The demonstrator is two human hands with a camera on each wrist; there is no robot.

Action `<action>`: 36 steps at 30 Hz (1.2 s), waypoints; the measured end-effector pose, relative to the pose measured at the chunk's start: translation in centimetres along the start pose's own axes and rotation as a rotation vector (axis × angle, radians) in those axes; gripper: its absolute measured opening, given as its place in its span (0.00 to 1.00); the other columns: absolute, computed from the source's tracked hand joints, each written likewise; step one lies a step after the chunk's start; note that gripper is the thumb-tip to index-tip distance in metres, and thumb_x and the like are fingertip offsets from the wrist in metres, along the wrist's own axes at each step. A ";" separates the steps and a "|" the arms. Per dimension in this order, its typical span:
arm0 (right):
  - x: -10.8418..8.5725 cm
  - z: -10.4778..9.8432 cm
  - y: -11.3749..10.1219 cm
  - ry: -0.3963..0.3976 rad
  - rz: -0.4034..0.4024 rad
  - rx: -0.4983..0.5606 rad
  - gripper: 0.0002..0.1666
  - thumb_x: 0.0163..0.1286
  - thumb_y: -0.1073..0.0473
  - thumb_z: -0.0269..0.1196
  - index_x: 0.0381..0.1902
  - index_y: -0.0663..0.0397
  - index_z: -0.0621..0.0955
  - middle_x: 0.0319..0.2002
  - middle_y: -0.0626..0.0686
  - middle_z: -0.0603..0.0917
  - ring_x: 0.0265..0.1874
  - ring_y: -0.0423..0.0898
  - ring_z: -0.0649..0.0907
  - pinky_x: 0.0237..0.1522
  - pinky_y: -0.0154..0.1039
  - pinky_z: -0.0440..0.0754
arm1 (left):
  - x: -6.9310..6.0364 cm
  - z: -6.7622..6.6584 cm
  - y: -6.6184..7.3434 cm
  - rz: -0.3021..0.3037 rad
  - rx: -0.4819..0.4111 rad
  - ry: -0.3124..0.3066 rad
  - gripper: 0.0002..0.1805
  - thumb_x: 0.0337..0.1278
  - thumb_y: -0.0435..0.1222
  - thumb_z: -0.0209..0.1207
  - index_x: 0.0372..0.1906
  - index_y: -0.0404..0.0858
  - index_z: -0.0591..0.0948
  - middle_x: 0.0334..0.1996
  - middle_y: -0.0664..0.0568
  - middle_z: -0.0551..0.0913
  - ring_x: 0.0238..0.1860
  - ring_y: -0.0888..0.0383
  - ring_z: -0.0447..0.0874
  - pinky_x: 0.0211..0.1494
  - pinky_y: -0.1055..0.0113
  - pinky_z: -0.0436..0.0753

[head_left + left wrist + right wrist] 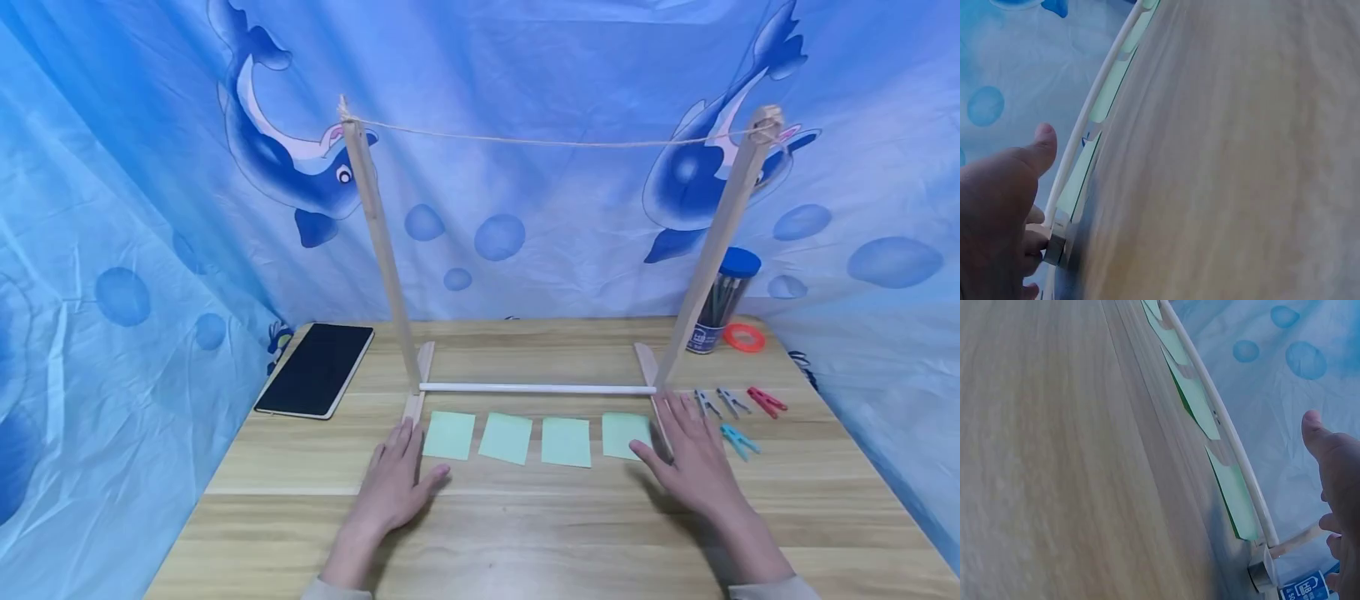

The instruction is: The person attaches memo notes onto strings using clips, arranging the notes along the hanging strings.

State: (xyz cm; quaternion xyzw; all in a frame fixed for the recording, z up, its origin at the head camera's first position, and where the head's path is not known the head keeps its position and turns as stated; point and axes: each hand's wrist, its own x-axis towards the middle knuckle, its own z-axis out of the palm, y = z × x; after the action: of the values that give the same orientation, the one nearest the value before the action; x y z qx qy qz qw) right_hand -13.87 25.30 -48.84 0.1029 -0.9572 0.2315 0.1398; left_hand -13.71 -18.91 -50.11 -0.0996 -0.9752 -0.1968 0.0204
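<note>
A wooden frame stands on the table, with a left post, a right post, a string tied between their tops and a white rod low between them. My left hand touches the near end of the left foot, fingers extended and thumb spread. On the other side my right hand lies by the right foot, its fingers over part of it. Several pale green paper notes lie in a row between the hands. The right thumb is over the edge of the rightmost note.
Clothespins lie at the right: grey, red and teal. Behind them are a blue-lidded pencil tub and an orange ring. A dark-screened tablet lies at the back left. Blue dolphin-print curtains surround the table.
</note>
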 end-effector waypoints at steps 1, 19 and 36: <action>0.0 0.0 0.1 0.002 0.004 0.005 0.51 0.71 0.38 0.63 0.78 0.63 0.59 0.75 0.71 0.58 0.78 0.64 0.49 0.75 0.65 0.40 | 0.0 0.0 0.0 0.006 0.000 0.010 0.46 0.69 0.59 0.55 0.76 0.28 0.61 0.77 0.33 0.55 0.78 0.36 0.50 0.77 0.39 0.53; 0.2 -1.4 5.1 0.112 0.232 0.172 0.38 0.73 0.46 0.65 0.68 0.69 0.71 0.58 0.74 0.76 0.57 0.72 0.75 0.53 0.70 0.73 | 4.1 0.8 -1.1 0.164 -0.166 0.259 0.31 0.59 0.40 0.71 0.63 0.29 0.77 0.62 0.35 0.78 0.66 0.38 0.73 0.71 0.41 0.67; -1.6 -2.5 9.3 0.047 0.335 0.083 0.40 0.66 0.46 0.71 0.64 0.70 0.74 0.60 0.78 0.72 0.56 0.76 0.72 0.53 0.73 0.69 | 5.9 1.3 -0.5 0.080 -0.166 0.187 0.28 0.51 0.38 0.75 0.58 0.34 0.82 0.56 0.40 0.84 0.58 0.41 0.80 0.66 0.45 0.72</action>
State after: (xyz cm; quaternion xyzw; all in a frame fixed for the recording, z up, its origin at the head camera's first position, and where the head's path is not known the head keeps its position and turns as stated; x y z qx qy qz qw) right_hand -14.22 34.85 -51.06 -0.0580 -0.9471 0.2931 0.1173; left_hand -19.59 -17.80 -51.04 -0.1210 -0.9447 -0.2842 0.1106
